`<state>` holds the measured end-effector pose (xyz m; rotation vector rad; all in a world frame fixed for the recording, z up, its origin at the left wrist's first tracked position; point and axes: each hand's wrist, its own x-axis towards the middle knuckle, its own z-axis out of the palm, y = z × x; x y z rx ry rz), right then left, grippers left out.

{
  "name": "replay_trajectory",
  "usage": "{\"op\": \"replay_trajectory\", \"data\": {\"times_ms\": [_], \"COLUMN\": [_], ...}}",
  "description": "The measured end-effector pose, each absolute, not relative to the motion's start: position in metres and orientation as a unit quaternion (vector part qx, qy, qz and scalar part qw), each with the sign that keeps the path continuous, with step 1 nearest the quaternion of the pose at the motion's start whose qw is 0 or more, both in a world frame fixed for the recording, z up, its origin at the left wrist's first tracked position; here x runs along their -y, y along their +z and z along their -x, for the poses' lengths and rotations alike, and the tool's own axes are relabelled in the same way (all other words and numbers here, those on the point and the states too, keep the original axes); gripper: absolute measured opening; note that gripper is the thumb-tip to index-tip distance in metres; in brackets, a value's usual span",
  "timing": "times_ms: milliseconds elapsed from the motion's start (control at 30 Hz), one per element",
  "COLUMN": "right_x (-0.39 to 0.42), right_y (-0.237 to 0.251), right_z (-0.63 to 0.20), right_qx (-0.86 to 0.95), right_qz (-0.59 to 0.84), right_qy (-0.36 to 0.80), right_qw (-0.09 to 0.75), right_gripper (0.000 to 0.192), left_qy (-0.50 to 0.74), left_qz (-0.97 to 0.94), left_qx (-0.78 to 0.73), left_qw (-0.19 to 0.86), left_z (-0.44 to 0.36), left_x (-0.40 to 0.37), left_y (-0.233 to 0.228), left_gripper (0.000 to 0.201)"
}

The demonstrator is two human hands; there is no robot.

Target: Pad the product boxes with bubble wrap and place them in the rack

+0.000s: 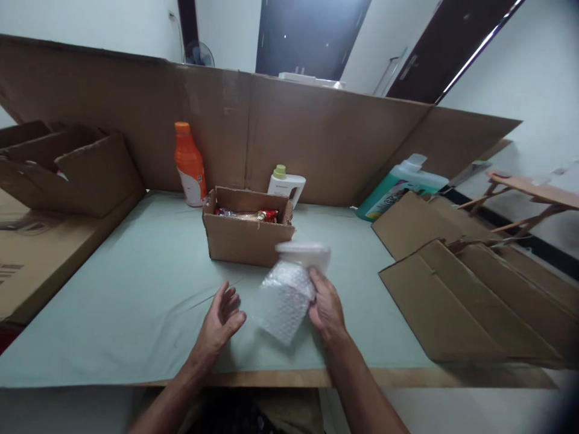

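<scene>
A bubble-wrapped spray bottle [289, 292] is held up off the green table [136, 301] by the right hand [326, 308], whose fingers are closed around the wrapped neck just below the white trigger head. The left hand [221, 319] is kept open and empty just beside the bottle's lower end, palm turned toward it, not touching it as far as can be told. The bottle is tilted, its base toward the person and its head toward the small open cardboard box [246, 232], which stands just beyond it and in which a red-labelled packet [253, 214] is already laid. The chief risk is judged to lie in the grip: the bottle is carried by one hand only, and the slippery wrap could slide over the bottle inside, so that it drops onto the table or the wrap is pulled loose. The picture is blurred around the head, so it cannot be told whether the wrap is taped shut. A second risk is seen at the box: it looks light, and it could be pushed back or tipped by a knock on its near wall. Behind it an orange bottle [190, 164] and a white bottle with a green cap [286, 184] are stood close by, and they could be knocked over by a shoved box. The flattened cartons [470, 289] on the right are well apart.
</scene>
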<state>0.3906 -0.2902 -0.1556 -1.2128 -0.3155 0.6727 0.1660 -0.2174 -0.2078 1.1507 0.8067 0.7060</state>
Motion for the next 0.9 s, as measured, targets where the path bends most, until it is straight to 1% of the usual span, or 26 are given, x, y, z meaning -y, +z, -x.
{"op": "replay_trajectory", "data": {"times_ms": [67,167,267,367,400,467,533,567,633,667,700,767,833,900], "right_x": [0.301,0.328,0.349,0.349,0.345,0.335,0.327,0.326,0.329,0.333,0.338,0.35,0.363,0.375], "right_y": [-0.164,-0.171,-0.168,-0.16,-0.158,-0.154,-0.15,-0.147,-0.138,-0.132,-0.126,-0.116,-0.11,-0.11], "right_z": [-0.37,-0.354,-0.352,-0.36,-0.363,-0.371,-0.378,-0.38,-0.382,-0.383,-0.382,-0.381,-0.378,-0.375], "right_qx": [0.12,0.099,0.156,0.282,0.334,0.427,0.476,0.487,0.505,0.517,0.53,0.544,0.534,0.507], "right_qz": [0.548,0.54,0.546,0.556,0.567,0.598,0.628,0.638,0.649,0.651,0.651,0.639,0.61,0.569], "right_qy": [0.349,0.456,0.567,0.622,0.613,0.558,0.496,0.474,0.446,0.431,0.419,0.419,0.464,0.538], "right_qw": [0.751,0.7,0.597,0.475,0.438,0.385,0.366,0.362,0.355,0.35,0.347,0.347,0.357,0.36], "right_gripper": [0.048,0.045,0.045,0.044,0.042,0.035,0.024,0.019,0.01,0.01,0.015,0.028,0.033,0.035], "left_qy": [0.309,0.281,0.245,0.257,0.271,0.303,0.329,0.335,0.329,0.312,0.287,0.212,0.124,0.069], "left_qz": [-0.497,-0.499,-0.493,-0.506,-0.527,-0.585,-0.641,-0.661,-0.674,-0.664,-0.644,-0.576,-0.484,-0.369], "left_qx": [-0.356,-0.336,-0.3,-0.299,-0.32,-0.375,-0.411,-0.414,-0.412,-0.415,-0.42,-0.412,-0.357,-0.293], "left_qw": [0.728,0.748,0.779,0.767,0.739,0.652,0.558,0.529,0.519,0.537,0.572,0.673,0.789,0.879], "left_z": [-0.168,-0.167,-0.165,-0.165,-0.165,-0.161,-0.157,-0.155,-0.152,-0.151,-0.151,-0.152,-0.156,-0.164], "left_x": [0.216,0.214,0.214,0.216,0.217,0.215,0.211,0.208,0.204,0.203,0.204,0.213,0.23,0.249], "left_y": [-0.204,-0.199,-0.199,-0.202,-0.202,-0.202,-0.2,-0.198,-0.193,-0.19,-0.188,-0.185,-0.184,-0.187], "left_gripper": [0.112,0.113,0.113,0.112,0.109,0.097,0.08,0.074,0.067,0.067,0.068,0.067,0.064,0.06]}}
